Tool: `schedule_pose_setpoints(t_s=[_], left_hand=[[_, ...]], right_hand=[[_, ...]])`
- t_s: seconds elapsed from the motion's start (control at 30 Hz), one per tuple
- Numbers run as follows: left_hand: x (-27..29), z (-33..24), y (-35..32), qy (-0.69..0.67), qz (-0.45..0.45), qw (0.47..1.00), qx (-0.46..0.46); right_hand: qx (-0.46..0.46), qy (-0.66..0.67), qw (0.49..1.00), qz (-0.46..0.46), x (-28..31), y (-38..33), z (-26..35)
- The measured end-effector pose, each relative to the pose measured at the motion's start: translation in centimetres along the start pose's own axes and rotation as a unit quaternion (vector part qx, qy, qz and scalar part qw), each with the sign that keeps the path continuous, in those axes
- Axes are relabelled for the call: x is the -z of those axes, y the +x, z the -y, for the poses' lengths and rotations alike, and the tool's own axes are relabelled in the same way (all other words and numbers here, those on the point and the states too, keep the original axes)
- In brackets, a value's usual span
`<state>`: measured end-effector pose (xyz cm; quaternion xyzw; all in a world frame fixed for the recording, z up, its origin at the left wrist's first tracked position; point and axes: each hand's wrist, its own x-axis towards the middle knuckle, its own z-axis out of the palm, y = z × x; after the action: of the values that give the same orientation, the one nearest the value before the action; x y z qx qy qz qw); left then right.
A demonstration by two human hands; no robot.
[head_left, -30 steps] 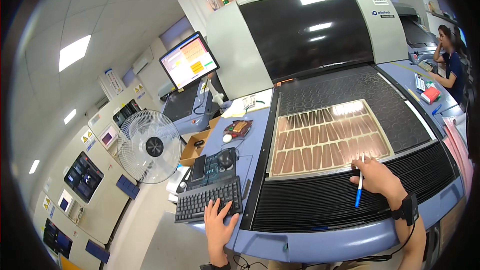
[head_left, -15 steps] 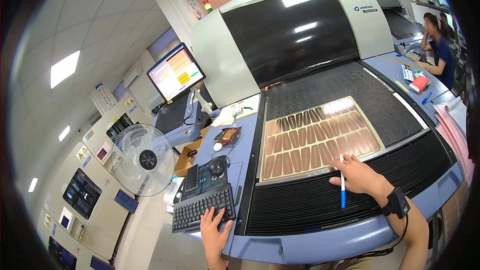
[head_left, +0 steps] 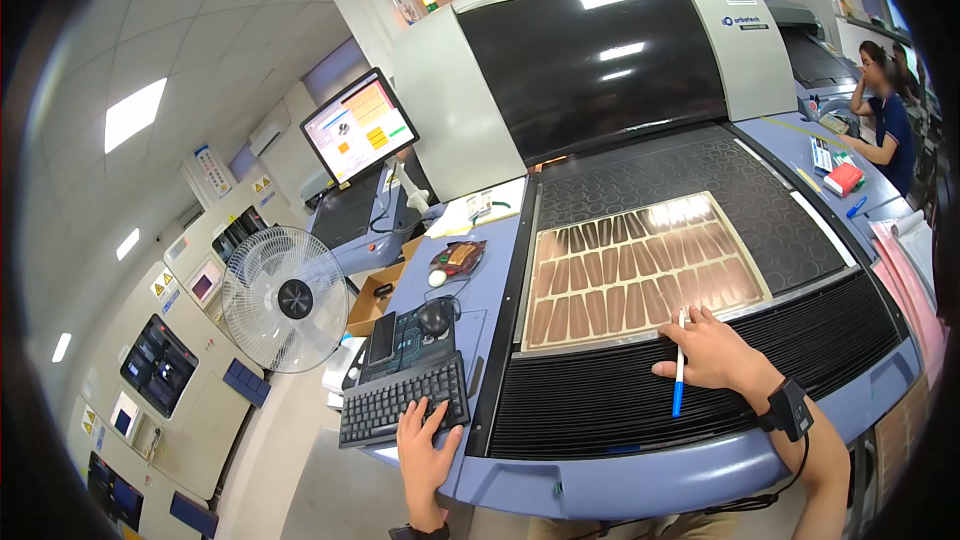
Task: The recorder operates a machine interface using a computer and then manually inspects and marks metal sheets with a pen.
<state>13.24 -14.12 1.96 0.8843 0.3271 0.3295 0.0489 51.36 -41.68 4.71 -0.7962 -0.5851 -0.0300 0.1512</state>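
My right hand (head_left: 712, 352) grips a blue and white pen (head_left: 679, 363) and rests at the near edge of a copper-coloured panel sheet (head_left: 640, 268), which lies flat on the dark perforated bed of a large grey machine (head_left: 600, 70). My left hand (head_left: 425, 437) lies with its fingers spread on the right end of a black keyboard (head_left: 400, 402). A black wrist device sits on my right forearm.
A computer mouse (head_left: 435, 316) and a dark pad sit behind the keyboard. A monitor (head_left: 358, 127) stands at the left of the machine, and a white fan (head_left: 285, 298) lower left. Another person (head_left: 885, 120) sits at a desk far right. Pink sheets (head_left: 905, 275) lie at the right.
The view has shifted and come closer to the machine. My right hand with the pen has stayed at the sheet's near edge; my left hand has stayed on the keyboard.
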Motion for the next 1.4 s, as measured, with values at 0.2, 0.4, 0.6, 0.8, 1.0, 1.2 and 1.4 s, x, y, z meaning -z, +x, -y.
schedule_pose_setpoints(t_s=[0.2,0.4,0.6,0.8,1.0,1.2,1.4], left_hand=[[0.0,-0.2,0.2,0.007,-0.001,1.0,-0.002],[0.0,-0.6,0.3,0.084,-0.007,0.996,0.035],[0.4,-1.7,-0.1,0.044,-0.033,0.987,0.15],[-0.1,-0.1,-1.0,0.055,-0.112,0.988,0.095],[0.8,-6.8,2.6,-0.228,-0.083,0.97,0.01],[-4.7,-16.8,8.5,-0.497,0.18,0.848,-0.036],[-10.1,-18.9,8.8,-0.526,0.213,0.822,-0.048]], right_hand=[[-0.004,0.02,1.0,0.007,0.6,0.1,0.4],[-0.009,0.048,0.999,0.009,0.3,0.4,-0.1],[-0.011,0.027,0.999,0.016,0.5,-0.3,0.3],[0.008,0.02,1.0,-0.016,-0.4,-0.6,-0.4],[-0.012,0.121,0.991,-0.054,1.3,-0.1,0.6],[-0.059,0.2,0.975,-0.071,3.3,0.9,1.9],[-0.031,0.19,0.978,-0.087,2.9,0.0,2.2]])
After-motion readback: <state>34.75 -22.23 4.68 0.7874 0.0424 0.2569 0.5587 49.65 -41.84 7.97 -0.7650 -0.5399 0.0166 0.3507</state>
